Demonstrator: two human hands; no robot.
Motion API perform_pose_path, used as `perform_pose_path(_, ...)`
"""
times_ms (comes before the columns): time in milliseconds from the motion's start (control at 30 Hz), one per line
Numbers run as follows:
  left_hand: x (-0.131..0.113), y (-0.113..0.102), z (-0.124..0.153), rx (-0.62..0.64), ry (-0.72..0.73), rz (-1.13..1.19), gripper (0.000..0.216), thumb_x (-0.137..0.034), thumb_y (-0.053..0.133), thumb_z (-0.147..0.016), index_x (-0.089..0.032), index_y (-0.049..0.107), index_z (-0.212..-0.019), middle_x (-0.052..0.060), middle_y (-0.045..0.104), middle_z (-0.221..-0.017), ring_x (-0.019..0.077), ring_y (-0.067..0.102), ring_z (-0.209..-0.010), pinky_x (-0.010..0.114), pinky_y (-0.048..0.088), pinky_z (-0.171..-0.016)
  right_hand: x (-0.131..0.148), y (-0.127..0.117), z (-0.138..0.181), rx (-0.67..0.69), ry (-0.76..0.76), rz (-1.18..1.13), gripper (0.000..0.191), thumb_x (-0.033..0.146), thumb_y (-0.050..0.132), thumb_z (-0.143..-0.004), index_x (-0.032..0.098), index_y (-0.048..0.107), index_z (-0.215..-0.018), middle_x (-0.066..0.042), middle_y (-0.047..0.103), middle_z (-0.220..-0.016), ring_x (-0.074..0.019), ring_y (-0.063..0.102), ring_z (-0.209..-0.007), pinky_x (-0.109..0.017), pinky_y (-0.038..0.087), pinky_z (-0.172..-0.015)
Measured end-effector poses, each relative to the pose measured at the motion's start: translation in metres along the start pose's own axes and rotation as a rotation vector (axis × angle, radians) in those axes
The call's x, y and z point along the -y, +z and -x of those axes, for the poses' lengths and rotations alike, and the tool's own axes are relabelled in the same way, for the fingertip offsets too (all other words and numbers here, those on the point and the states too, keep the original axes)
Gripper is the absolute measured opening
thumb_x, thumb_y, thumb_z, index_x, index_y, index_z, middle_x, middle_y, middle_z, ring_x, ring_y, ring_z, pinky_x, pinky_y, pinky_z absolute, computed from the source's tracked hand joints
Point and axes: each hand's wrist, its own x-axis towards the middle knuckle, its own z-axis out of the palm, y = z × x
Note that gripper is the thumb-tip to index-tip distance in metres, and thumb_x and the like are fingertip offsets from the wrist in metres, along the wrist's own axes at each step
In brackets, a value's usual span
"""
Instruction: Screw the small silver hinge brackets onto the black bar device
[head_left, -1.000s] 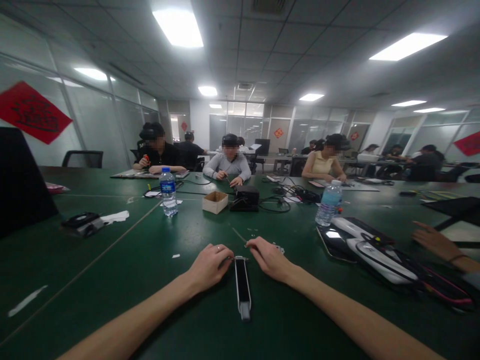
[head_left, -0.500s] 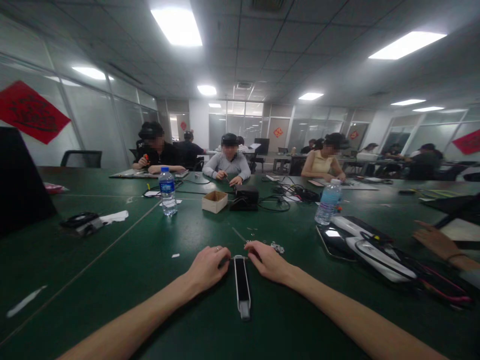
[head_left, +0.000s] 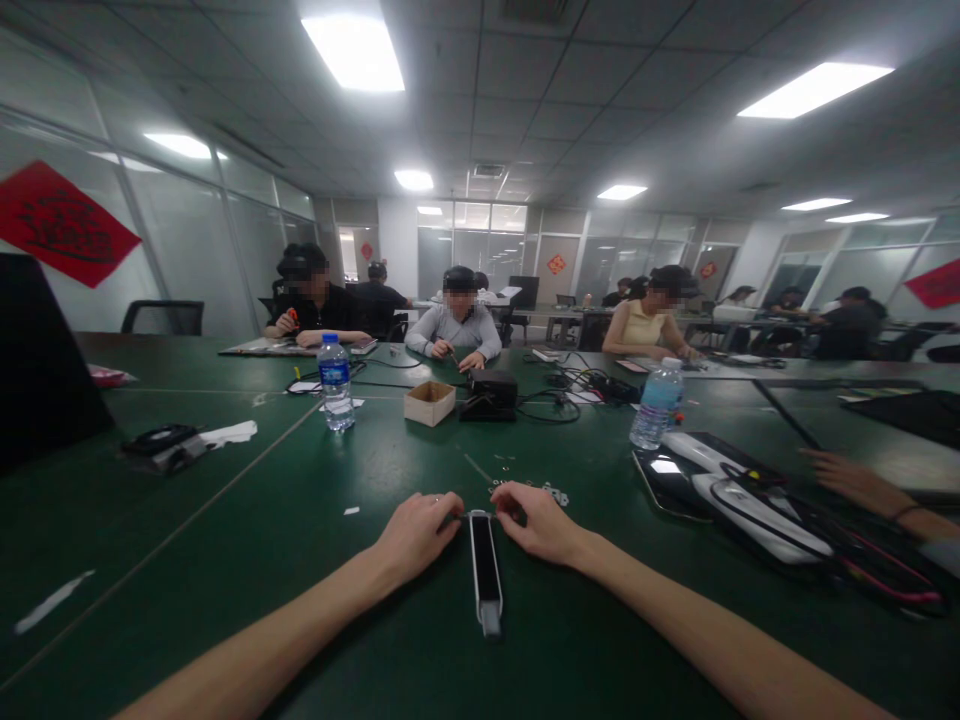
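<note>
A long, narrow device with a black face and pale rim [head_left: 485, 560] lies lengthwise on the green table between my hands, its grey end toward me. At its far end, my left hand [head_left: 421, 530] is on the left side, with thumb and fingertips pinched together. My right hand [head_left: 538, 520] pinches opposite it, just right of the same end. Whatever sits between the fingertips of each hand is too small to make out. Beyond my right hand lie small metal pieces [head_left: 556, 494] and several tiny rings [head_left: 501, 482].
Ahead stand a blue-capped water bottle [head_left: 334, 385], a small open box [head_left: 430, 403] and a black device [head_left: 488, 395]. On the right are another bottle [head_left: 657, 405], a phone [head_left: 660, 490], a white cabled tool [head_left: 757, 510] and a co-worker's hand [head_left: 862, 485]. Several people sit opposite.
My hands stay by the device's far end, with only slight finger shifts. On the right, the co-worker's hand has moved a little left, and a dark bar beside it now points farther left.
</note>
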Motion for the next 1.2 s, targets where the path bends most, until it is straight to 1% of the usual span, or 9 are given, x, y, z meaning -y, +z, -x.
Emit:
perform_pose_path(133,0.001,0.001,0.0,0.006,-0.016,0.016,0.012,-0.023,0.054,-0.091,-0.023,0.058,-0.103,0.0,0.068,-0.094,0.0193,0.062,-0.084,0.03,0.045,-0.079,0.001,-0.003,0.0,0.028,0.006,-0.022,0.017,0.011,0.055,-0.081,0.017,0.057,-0.097,-0.002,0.062,-0.084,-0.0132,0.058,-0.069,-0.025,0.049,-0.063)
perform_pose_path(267,0.0,0.0,0.001,0.002,-0.007,0.025,0.011,-0.024,0.052,-0.093,-0.022,0.058,-0.101,0.001,0.067,-0.093,0.0191,0.062,-0.084,0.03,0.045,-0.079,0.005,-0.006,-0.001,0.043,0.023,-0.006,0.014,0.011,0.055,-0.081,0.017,0.058,-0.093,-0.002,0.062,-0.083,-0.0134,0.058,-0.068,-0.025,0.049,-0.062)
perform_pose_path(433,0.002,0.002,0.001,-0.007,0.01,0.025,0.011,-0.023,0.053,-0.092,-0.023,0.059,-0.101,0.0,0.066,-0.09,0.019,0.062,-0.084,0.029,0.045,-0.077,0.011,-0.011,-0.003,0.062,0.033,0.021,0.014,0.011,0.056,-0.08,0.017,0.059,-0.092,-0.004,0.063,-0.085,-0.0156,0.06,-0.074,-0.027,0.05,-0.067)
perform_pose_path(533,0.004,0.005,0.0,-0.021,0.023,0.023,0.01,-0.022,0.054,-0.091,-0.022,0.06,-0.1,0.0,0.066,-0.089,0.0189,0.062,-0.082,0.029,0.045,-0.075,0.011,-0.011,-0.004,0.055,0.032,0.027,0.014,0.011,0.057,-0.078,0.017,0.058,-0.091,-0.003,0.064,-0.083,-0.0154,0.06,-0.074,-0.027,0.05,-0.068)
perform_pose_path(700,0.005,0.007,0.0,-0.035,0.03,0.027,0.011,-0.021,0.055,-0.091,-0.023,0.059,-0.101,0.0,0.066,-0.089,0.0186,0.062,-0.083,0.028,0.045,-0.075,0.009,-0.011,-0.003,0.072,0.016,0.031,0.01,0.013,0.059,-0.08,0.017,0.059,-0.089,-0.002,0.064,-0.082,-0.015,0.06,-0.074,-0.027,0.049,-0.068)
perform_pose_path(867,0.005,0.005,0.0,-0.015,0.022,0.046,0.011,-0.021,0.054,-0.091,-0.022,0.059,-0.101,0.0,0.066,-0.094,0.019,0.062,-0.086,0.029,0.045,-0.077,0.007,-0.013,-0.002,0.103,0.006,0.034,0.017,0.01,0.06,-0.076,0.016,0.06,-0.092,-0.003,0.064,-0.087,-0.0155,0.06,-0.078,-0.027,0.05,-0.072)
perform_pose_path(1067,0.004,0.004,0.0,-0.009,0.02,0.057,0.012,-0.023,0.053,-0.092,-0.023,0.059,-0.102,0.0,0.067,-0.096,0.0189,0.062,-0.088,0.029,0.046,-0.078,0.01,-0.017,-0.002,0.128,0.049,0.045,0.012,0.013,0.06,-0.08,0.016,0.062,-0.091,-0.004,0.065,-0.088,-0.0163,0.061,-0.079,-0.029,0.051,-0.073)
perform_pose_path(1200,0.004,0.005,0.001,-0.007,0.032,0.056,0.012,-0.021,0.052,-0.092,-0.022,0.059,-0.102,0.001,0.067,-0.097,0.0193,0.062,-0.089,0.03,0.046,-0.079,0.013,-0.018,-0.002,0.14,0.08,0.039,0.012,0.016,0.06,-0.081,0.018,0.062,-0.093,-0.004,0.066,-0.091,-0.0173,0.062,-0.083,-0.03,0.052,-0.075)
